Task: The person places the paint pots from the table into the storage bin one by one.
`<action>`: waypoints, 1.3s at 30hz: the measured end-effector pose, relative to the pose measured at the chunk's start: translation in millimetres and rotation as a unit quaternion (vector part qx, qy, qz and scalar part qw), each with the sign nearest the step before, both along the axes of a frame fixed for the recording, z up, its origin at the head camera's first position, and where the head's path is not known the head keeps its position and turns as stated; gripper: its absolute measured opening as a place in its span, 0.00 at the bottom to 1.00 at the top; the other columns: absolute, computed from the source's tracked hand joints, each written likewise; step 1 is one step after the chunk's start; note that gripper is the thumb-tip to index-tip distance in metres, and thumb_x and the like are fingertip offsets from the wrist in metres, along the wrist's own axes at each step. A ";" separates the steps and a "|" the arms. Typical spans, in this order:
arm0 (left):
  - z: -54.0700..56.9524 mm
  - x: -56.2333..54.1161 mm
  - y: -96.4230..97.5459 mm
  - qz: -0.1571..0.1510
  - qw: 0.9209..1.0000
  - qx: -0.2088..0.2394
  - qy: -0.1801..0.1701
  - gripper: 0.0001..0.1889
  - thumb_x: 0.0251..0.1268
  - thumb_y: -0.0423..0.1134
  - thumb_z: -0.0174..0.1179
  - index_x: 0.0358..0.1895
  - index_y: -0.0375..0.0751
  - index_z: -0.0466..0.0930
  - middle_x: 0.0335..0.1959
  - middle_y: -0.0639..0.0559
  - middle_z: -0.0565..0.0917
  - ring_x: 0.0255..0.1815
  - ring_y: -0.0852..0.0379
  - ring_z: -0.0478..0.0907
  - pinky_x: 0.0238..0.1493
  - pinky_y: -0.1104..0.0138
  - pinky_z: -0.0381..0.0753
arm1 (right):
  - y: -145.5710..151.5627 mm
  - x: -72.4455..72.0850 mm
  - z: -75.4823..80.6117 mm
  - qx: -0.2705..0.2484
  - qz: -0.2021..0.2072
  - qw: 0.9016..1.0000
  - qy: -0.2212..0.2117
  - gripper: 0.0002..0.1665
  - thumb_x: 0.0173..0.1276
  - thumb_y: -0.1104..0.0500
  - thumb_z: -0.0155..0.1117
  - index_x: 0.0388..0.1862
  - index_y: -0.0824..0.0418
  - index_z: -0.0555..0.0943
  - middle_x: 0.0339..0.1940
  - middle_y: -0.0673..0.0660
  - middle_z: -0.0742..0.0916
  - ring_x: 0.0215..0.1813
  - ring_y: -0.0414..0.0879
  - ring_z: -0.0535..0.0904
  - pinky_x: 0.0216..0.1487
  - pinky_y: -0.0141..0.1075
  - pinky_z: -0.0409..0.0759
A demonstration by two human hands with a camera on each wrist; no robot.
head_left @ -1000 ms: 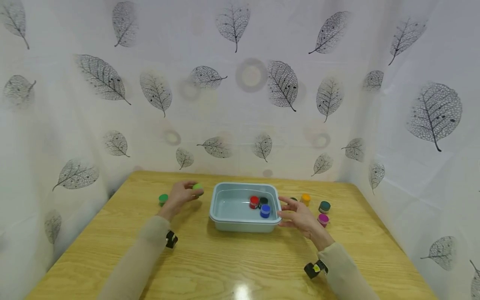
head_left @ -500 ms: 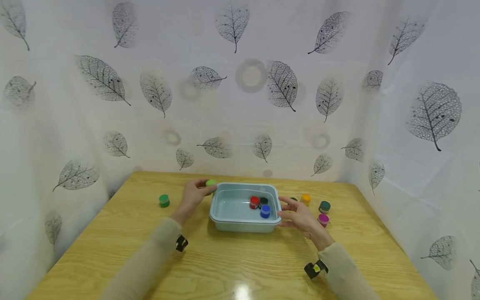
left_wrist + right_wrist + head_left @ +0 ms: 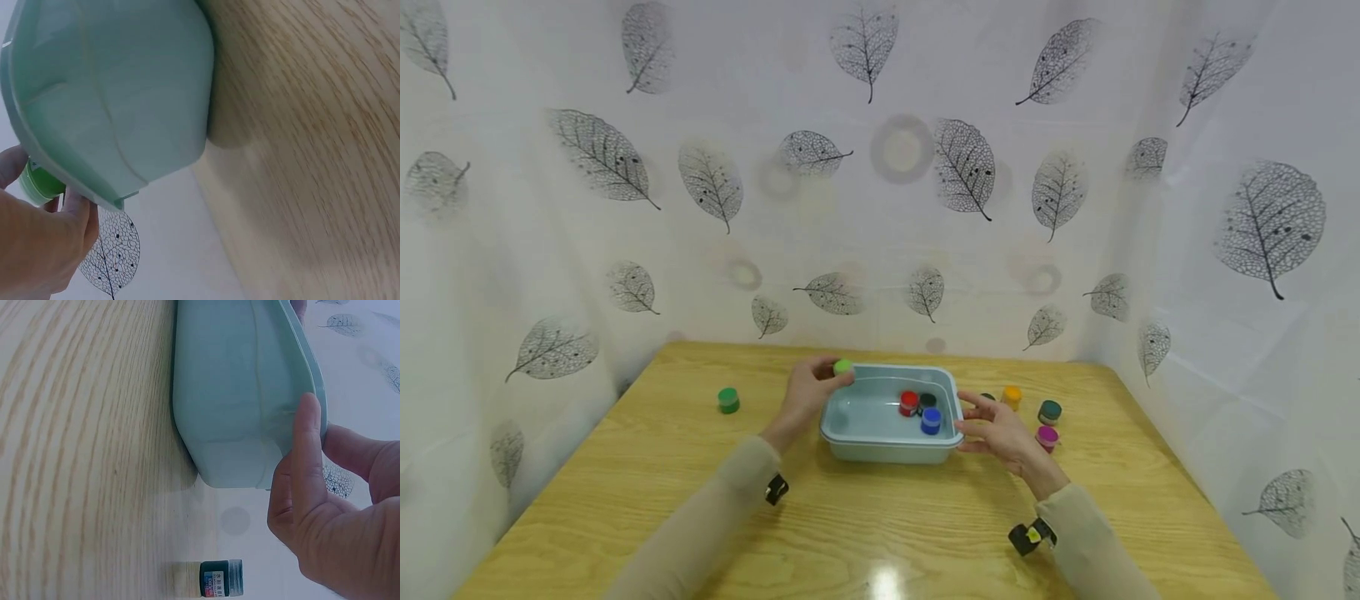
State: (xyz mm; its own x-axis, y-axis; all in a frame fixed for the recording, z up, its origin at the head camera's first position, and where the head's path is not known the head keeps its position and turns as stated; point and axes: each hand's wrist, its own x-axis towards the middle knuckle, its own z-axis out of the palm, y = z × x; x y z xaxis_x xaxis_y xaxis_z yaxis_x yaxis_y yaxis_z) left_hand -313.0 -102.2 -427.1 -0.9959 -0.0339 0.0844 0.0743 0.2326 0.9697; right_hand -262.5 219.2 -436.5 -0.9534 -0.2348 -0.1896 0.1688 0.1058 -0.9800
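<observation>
My left hand (image 3: 805, 396) pinches a small paint jar with a light green lid (image 3: 843, 368) between thumb and fingers, over the far left corner of a pale blue-green plastic tub (image 3: 887, 454). In the left wrist view the green jar (image 3: 45, 182) shows just past the tub's rim. The right hand (image 3: 1003, 435) grips the tub's right rim, thumb on one side and fingers along the outer wall, as the right wrist view shows. Inside the tub stand a red paint jar (image 3: 908, 404), a black one (image 3: 928, 402) and a blue one (image 3: 931, 422).
A green jar (image 3: 727, 401) stands alone on the wooden table (image 3: 880, 517) at left. Right of the tub are an orange jar (image 3: 1012, 398), a dark teal jar (image 3: 1049, 412), a magenta jar (image 3: 1047, 437) and a dark jar partly hidden behind the right hand. A leaf-print curtain (image 3: 880, 233) hangs behind.
My left hand has carried the light green jar rightward from beside the tub to over its far left corner. The right hand has stayed at the rim.
</observation>
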 end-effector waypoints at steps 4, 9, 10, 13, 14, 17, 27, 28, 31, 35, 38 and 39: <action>0.0 3.0 7.0 -0.010 1.000 -0.003 0.011 0.23 0.55 0.38 0.72 0.55 0.36 0.80 0.50 0.42 0.84 0.52 0.49 0.80 0.56 0.60 0.83 | 0.1 -0.1 -0.1 0.000 0.000 1.000 0.001 0.39 0.69 0.66 0.62 0.77 0.61 0.59 0.60 0.70 0.70 0.41 0.47 0.84 0.43 0.39 0.88; 2.3 7.7 16.0 -0.017 0.999 -0.039 0.005 0.24 0.55 0.40 0.72 0.55 0.37 0.80 0.50 0.43 0.85 0.52 0.49 0.81 0.58 0.57 0.82 | -0.5 0.1 -0.2 0.002 -0.003 1.000 0.000 0.39 0.69 0.67 0.62 0.77 0.61 0.60 0.60 0.70 0.71 0.41 0.47 0.84 0.43 0.39 0.88; 3.1 8.8 17.6 -0.021 0.999 -0.048 0.001 0.24 0.55 0.41 0.72 0.55 0.38 0.79 0.50 0.44 0.85 0.52 0.49 0.81 0.57 0.57 0.82 | -0.7 0.1 -0.1 0.002 -0.003 1.000 0.000 0.39 0.69 0.67 0.62 0.77 0.61 0.60 0.60 0.70 0.70 0.41 0.47 0.83 0.43 0.39 0.88; 5.5 11.9 22.0 -0.039 0.996 -0.083 -0.006 0.23 0.56 0.42 0.72 0.55 0.39 0.80 0.49 0.45 0.85 0.51 0.50 0.81 0.54 0.58 0.83 | -1.3 0.2 0.3 0.002 -0.005 1.000 -0.001 0.39 0.69 0.67 0.62 0.77 0.61 0.60 0.60 0.70 0.71 0.41 0.46 0.83 0.43 0.39 0.88; 6.5 12.9 23.7 -0.046 0.995 -0.091 -0.009 0.22 0.57 0.43 0.71 0.54 0.40 0.80 0.49 0.46 0.86 0.51 0.50 0.81 0.53 0.58 0.84 | -1.4 0.3 0.5 0.002 -0.005 1.000 -0.001 0.39 0.69 0.66 0.62 0.77 0.61 0.60 0.60 0.70 0.71 0.41 0.46 0.83 0.44 0.39 0.88; 8.7 13.8 28.6 -0.069 0.991 -0.114 -0.012 0.21 0.57 0.42 0.71 0.53 0.40 0.80 0.47 0.47 0.86 0.50 0.51 0.81 0.51 0.59 0.84 | -0.9 0.6 1.1 0.000 -0.006 1.000 0.000 0.39 0.69 0.66 0.62 0.77 0.61 0.60 0.59 0.69 0.71 0.40 0.46 0.84 0.44 0.39 0.88; 6.0 8.9 38.8 -0.110 0.987 -0.113 -0.038 0.22 0.54 0.38 0.72 0.53 0.36 0.79 0.46 0.44 0.82 0.44 0.52 0.81 0.45 0.61 0.86 | -0.6 -0.2 0.5 -0.002 -0.004 1.000 -0.002 0.39 0.69 0.66 0.62 0.77 0.61 0.60 0.59 0.68 0.71 0.40 0.47 0.84 0.45 0.41 0.88; 5.2 8.5 39.8 -0.118 0.987 -0.099 -0.043 0.23 0.54 0.37 0.72 0.53 0.34 0.78 0.46 0.43 0.82 0.43 0.52 0.81 0.45 0.61 0.86 | -0.5 -0.2 0.4 -0.003 -0.005 1.000 -0.002 0.39 0.69 0.66 0.62 0.77 0.61 0.60 0.59 0.68 0.71 0.40 0.47 0.84 0.44 0.40 0.88; 2.3 7.7 43.4 -0.141 0.987 -0.058 -0.057 0.23 0.54 0.33 0.72 0.53 0.30 0.78 0.46 0.40 0.82 0.40 0.52 0.83 0.44 0.63 0.88 | -0.2 -0.5 -0.1 -0.004 -0.007 1.000 -0.004 0.39 0.69 0.66 0.62 0.77 0.60 0.60 0.59 0.68 0.71 0.40 0.46 0.84 0.43 0.39 0.88; -0.2 8.1 46.9 -0.150 0.985 -0.058 -0.060 0.21 0.54 0.31 0.72 0.51 0.31 0.80 0.44 0.41 0.83 0.40 0.53 0.82 0.42 0.65 0.88 | -0.2 -0.7 -0.8 -0.004 -0.007 1.000 -0.004 0.39 0.69 0.66 0.63 0.77 0.61 0.60 0.59 0.68 0.71 0.40 0.46 0.84 0.44 0.39 0.88; -1.0 8.6 49.0 -0.157 0.982 -0.083 -0.058 0.20 0.54 0.31 0.72 0.51 0.32 0.81 0.44 0.43 0.84 0.41 0.54 0.82 0.41 0.66 0.88 | -0.5 -0.4 -0.8 -0.003 -0.006 1.000 -0.004 0.39 0.69 0.65 0.63 0.77 0.61 0.60 0.59 0.68 0.71 0.41 0.46 0.84 0.44 0.39 0.88; -0.8 8.7 49.8 -0.161 0.981 -0.091 -0.059 0.20 0.54 0.32 0.72 0.51 0.33 0.81 0.43 0.44 0.84 0.41 0.55 0.82 0.41 0.66 0.88 | -0.6 -0.2 -0.7 -0.002 -0.006 1.000 -0.004 0.39 0.69 0.65 0.63 0.77 0.60 0.60 0.59 0.68 0.71 0.41 0.46 0.84 0.44 0.39 0.88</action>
State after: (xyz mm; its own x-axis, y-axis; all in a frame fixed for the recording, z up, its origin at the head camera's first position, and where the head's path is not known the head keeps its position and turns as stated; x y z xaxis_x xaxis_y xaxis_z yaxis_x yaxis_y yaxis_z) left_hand -304.3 -52.4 -427.9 -0.9556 0.2892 -0.0569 0.0618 0.3852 0.9208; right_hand -262.7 218.6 -437.2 -0.9549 -0.2233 -0.1955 0.1774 0.0986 -0.9792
